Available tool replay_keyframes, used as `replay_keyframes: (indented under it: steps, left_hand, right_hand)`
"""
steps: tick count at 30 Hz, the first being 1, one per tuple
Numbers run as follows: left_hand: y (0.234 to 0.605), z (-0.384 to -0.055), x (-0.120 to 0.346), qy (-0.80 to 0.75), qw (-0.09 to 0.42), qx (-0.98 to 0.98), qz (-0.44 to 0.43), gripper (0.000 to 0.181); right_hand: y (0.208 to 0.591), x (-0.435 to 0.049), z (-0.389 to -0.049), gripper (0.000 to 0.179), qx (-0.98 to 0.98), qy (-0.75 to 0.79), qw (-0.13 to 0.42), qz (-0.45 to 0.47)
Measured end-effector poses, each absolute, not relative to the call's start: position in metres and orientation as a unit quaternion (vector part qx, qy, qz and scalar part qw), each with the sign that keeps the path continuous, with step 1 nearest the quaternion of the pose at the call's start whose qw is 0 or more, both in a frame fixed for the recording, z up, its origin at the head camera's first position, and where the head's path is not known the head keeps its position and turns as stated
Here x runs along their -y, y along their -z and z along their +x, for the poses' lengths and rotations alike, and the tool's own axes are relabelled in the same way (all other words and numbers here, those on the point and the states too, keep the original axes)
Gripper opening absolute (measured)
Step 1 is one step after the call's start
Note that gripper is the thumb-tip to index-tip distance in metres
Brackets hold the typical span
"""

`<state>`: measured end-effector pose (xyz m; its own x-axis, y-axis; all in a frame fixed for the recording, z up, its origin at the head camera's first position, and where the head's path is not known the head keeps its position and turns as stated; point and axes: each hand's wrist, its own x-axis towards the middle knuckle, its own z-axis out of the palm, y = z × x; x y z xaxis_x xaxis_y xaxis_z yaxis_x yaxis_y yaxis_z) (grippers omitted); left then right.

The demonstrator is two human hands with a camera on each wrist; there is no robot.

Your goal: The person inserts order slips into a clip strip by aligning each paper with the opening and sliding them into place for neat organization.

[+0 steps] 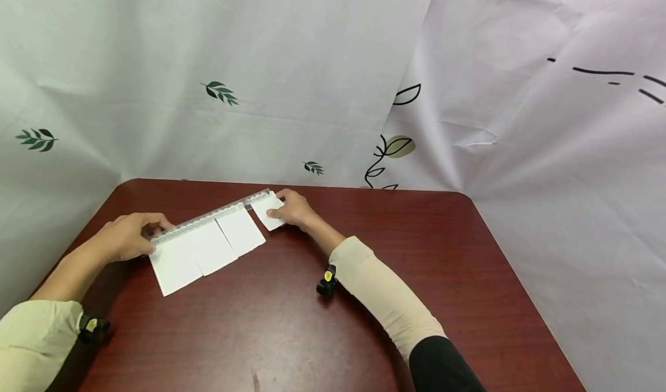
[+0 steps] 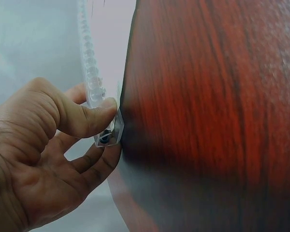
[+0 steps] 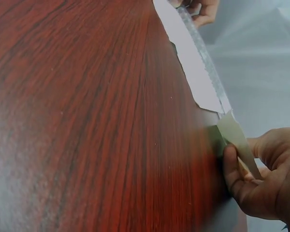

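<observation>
A clear plastic ticket rail [image 1: 208, 216] with a row of round beads runs slantwise over the far left of the table. White paper slips [image 1: 178, 263] hang from it side by side toward me, their edges partly overlapping. My left hand [image 1: 126, 237] grips the rail's left end; in the left wrist view the thumb [image 2: 99, 118] presses on top, with fingers underneath. At the other end my right hand [image 1: 296, 208] pinches a smaller white slip [image 1: 264, 211] between thumb and fingers. That slip's top edge meets the rail, and in the right wrist view it tilts and bends slightly.
The dark red wooden table [image 1: 291, 322] has rounded far corners. White fabric [image 1: 312, 80] printed with leaves hangs behind it and at the sides. Small black devices [image 1: 326, 281] sit at both wrists beside the pale sleeves.
</observation>
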<state>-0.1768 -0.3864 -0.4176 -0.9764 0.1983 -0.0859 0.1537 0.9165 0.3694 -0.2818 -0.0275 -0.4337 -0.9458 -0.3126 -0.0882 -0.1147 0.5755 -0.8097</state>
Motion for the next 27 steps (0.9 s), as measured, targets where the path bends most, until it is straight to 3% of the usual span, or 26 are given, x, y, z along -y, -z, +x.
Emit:
replay_keyframes:
  steps: [27]
  left_hand:
    - [0.417,-0.178,0.385,-0.184,0.062,-0.977,0.085,0.047]
  right_hand:
    - [0.433,0.039,-0.280,0.058,-0.908,0.380,0.112,-0.138]
